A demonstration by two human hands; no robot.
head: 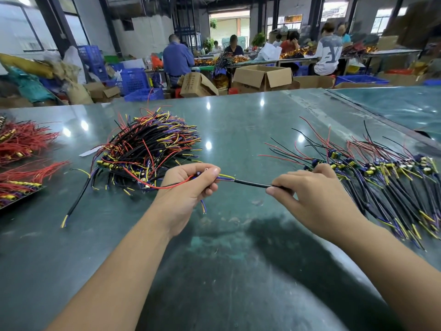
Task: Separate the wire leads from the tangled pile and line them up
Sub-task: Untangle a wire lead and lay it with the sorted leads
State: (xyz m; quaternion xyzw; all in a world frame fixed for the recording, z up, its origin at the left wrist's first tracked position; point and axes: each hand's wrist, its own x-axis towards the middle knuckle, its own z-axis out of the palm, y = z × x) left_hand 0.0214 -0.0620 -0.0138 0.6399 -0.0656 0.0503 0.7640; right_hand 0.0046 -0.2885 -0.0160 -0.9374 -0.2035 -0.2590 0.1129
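**wirefan:** Since there's only the head view to go on, here's what I get from it. One wire lead point(250, 184) is stretched between the two hands, above the middle of the green surface point(238, 130). The left hand point(188, 185) has its fingers curled round the end with the little component and the thin red strand; the right hand point(317, 197) pinches the black sheath between thumb and fingertips.

**solderdad:** How's it going to handle, you reckon?

**wirefan:** Light and floppy, I'd say. The sheathed part looks a bit stiffer, the thin red and black tails will snag on anything. I'd grab it at the sheath or right by the component, not by the bare yellow and purple tips, which look easy to bend.

**solderdad:** Counts?

**wirefan:** One lead in hand. One tangled pile point(148, 149) toward the far left of the surface, way too many in it to count. One stray lead point(78, 197) lying loose just beside the pile on its near side. The lined-up row point(381, 177) along the right edge is maybe a couple dozen, overlapping, so no exact number. Two bunches of red wires point(21, 158) sit at the left edge.
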